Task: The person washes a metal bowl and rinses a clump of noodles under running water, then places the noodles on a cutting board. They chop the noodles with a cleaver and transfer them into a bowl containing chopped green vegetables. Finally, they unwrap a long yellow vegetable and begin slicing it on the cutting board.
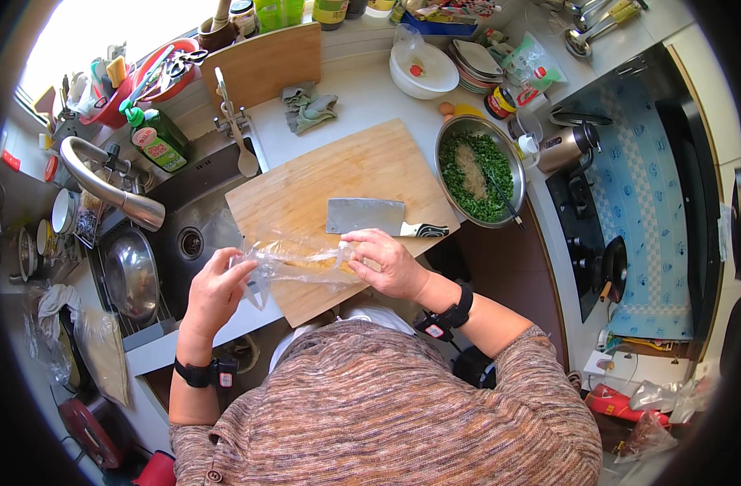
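A clear plastic bag (297, 258) is stretched between my two hands above the near part of a wooden cutting board (303, 176). My left hand (215, 285) pinches one end of the bag, near the sink side. My right hand (385, 261) grips the other end between thumb and fingers. Just beyond my right hand, a cleaver (365, 215) lies flat on the board, its black-and-white handle pointing right. Right of the board stands a steel bowl (441, 164) of chopped greens with a pale brown heap on top and chopsticks leaning in it.
At the left are the sink (206, 194), a curved faucet (103, 182) and a dish soap bottle (159, 141). A grey-green cloth (309, 106) and a white bowl (424, 73) stand beyond the board. A thermal jug (562, 149) and a stove (580, 243) are at the right.
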Demonstrator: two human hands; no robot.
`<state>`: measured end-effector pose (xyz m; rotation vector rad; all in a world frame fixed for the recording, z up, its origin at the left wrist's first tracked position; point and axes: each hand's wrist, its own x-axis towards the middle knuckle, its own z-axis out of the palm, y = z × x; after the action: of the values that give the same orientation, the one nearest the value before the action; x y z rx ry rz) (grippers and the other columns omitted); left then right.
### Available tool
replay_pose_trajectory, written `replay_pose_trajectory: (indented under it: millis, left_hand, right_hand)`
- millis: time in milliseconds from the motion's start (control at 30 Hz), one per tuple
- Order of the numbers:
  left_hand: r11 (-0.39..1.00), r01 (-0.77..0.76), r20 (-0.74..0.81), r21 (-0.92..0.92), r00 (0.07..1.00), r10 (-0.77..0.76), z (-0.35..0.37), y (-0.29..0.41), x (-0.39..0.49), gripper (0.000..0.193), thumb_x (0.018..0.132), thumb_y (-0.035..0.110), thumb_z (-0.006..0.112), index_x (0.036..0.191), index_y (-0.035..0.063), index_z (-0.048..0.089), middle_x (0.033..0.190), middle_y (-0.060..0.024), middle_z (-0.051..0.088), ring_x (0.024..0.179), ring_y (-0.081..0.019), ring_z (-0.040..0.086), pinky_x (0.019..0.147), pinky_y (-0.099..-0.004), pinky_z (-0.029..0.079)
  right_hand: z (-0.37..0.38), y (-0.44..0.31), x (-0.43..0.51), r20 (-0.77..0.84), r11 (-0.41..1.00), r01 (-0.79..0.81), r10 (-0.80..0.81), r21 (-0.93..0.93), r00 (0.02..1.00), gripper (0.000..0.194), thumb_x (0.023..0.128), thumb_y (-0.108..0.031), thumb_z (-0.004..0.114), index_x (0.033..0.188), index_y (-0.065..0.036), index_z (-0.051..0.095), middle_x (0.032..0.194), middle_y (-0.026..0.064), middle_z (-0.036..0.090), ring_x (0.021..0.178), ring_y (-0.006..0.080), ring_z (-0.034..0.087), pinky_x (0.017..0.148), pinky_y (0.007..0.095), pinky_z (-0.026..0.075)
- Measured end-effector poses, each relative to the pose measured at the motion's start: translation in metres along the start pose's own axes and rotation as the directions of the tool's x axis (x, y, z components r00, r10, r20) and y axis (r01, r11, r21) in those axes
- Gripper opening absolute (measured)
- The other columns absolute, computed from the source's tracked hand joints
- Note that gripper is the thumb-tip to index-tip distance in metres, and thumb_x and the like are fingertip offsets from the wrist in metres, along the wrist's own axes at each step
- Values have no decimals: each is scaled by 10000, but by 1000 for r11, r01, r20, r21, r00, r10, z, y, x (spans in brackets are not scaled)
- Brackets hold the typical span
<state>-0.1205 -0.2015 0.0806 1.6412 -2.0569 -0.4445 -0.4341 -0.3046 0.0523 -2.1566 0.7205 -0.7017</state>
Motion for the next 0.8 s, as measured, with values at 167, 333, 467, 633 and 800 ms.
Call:
replay_pose_trajectory:
  millis: [167,333,467,633,800]
  left_hand:
    - [978,16,-72,-207,997,-31,-2,7,4,219,709,-36,722,904,64,705,1064,-119,597,807,-251,635,680,-330,532]
    - [968,-2,-112,-252,993,-27,-25,13,6,183,669,9,756,824,61,675,1057,-101,578,882,-232,583,734,-330,502]
    - [836,21,-79,-548,994,-77,-39,18,4,176,637,29,746,725,54,596,1178,-133,573,1111,-276,546,953,-404,423]
    - [376,15,20,-927,1000,10,-36,25,11,194,736,118,726,703,60,543,1228,-226,608,1241,-358,512,1067,-498,339]
    - [173,61,58,-983,998,-25,-27,21,6,150,819,169,690,876,32,669,1161,-235,655,1165,-336,576,1029,-454,393]
  right_hand:
    - [-7,-8,-3,-12,999,-17,17,48,1000,84,835,-95,686,849,-33,631,1155,170,636,1063,332,604,927,407,476]
    - [-23,-26,0,-47,994,-5,10,110,999,80,825,-57,707,857,-46,635,1169,157,644,1055,297,620,886,381,493]
    - [-33,-39,4,-40,994,20,-15,109,999,91,811,-56,716,859,-46,640,1092,133,651,990,270,628,848,365,506]
    - [-37,-48,6,65,988,-66,58,137,996,96,804,-56,725,856,-55,645,987,87,649,870,218,630,762,330,515]
    - [-40,-50,8,34,991,-62,58,116,998,98,801,-35,728,855,-45,647,917,77,647,763,160,601,644,269,493]
